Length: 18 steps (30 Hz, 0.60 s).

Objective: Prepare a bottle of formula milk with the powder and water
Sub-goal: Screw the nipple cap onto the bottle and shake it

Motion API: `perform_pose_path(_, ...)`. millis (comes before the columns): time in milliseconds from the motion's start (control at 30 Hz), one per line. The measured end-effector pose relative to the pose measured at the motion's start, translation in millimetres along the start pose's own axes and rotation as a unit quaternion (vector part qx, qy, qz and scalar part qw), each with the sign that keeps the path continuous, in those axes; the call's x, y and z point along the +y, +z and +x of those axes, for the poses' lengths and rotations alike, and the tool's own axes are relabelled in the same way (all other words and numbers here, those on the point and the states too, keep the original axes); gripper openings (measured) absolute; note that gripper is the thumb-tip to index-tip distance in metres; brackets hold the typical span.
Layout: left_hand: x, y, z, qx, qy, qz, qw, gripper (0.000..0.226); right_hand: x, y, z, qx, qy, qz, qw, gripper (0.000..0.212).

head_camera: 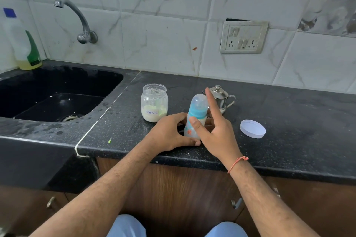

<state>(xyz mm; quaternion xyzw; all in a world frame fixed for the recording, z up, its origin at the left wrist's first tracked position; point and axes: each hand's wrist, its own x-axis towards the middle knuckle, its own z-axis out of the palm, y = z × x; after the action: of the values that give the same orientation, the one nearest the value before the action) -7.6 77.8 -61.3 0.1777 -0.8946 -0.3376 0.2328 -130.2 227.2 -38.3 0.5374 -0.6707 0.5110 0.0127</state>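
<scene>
Head view is showing the capped bottle (196, 116) standing on the counter (289, 121) (milky contents, mixing apparently done), left hand (171, 132) curling loosely beside its base, right hand (215, 127) spreading its fingers.

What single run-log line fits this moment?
capped blue baby bottle: upright on counter | left hand: at base | right hand: open beside | formula jar: lidless

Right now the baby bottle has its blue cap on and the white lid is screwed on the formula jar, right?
Not quite. The head view shows the formula jar open; its white lid lies on the counter, right of the baby bottle. The bottle's blue cap is on.
</scene>
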Motion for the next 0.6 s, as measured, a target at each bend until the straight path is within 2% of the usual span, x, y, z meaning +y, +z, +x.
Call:
perform_pose_path(100,1,-2,0,0.001,0.001,-0.008,1.0,0.073,-3,-2,0,-0.006,0.008,-0.023,1.0,0.114)
perform_pose_path(167,0,-3,-1,-0.006,-0.001,-0.021,1.0,0.079,-1,-1,0,-0.016,0.015,-0.01,1.0,0.116)
perform_pose_path(233,-1,-3,-3,-0.006,-0.004,-0.068,0.998,0.086,3,-3,6,0.041,0.043,0.096,0.994,0.109)
perform_pose_path(267,-1,-3,-4,-0.003,-0.007,-0.093,0.996,0.085,6,-6,9,0.106,0.071,0.196,0.972,0.102)
perform_pose_path(333,2,-5,-5,0.018,-0.009,-0.121,0.992,0.083,13,-16,11,0.203,0.13,0.373,0.896,0.086)
perform_pose_path(367,3,-6,-6,0.026,-0.01,-0.136,0.99,0.082,13,-19,9,0.202,0.158,0.407,0.877,0.08)
perform_pose_path(467,7,-7,-9,0.032,-0.026,-0.198,0.979,0.08,14,-20,5,0.04,0.184,0.376,0.907,0.072)
perform_pose_path(500,9,-8,-9,0.032,-0.029,-0.204,0.978,0.077,16,-19,7,0.038,0.187,0.386,0.903,0.07)
perform_pose_path(600,11,-9,-10,0.04,-0.032,-0.191,0.98,0.073,23,-26,12,0.152,0.211,0.481,0.837,0.062)
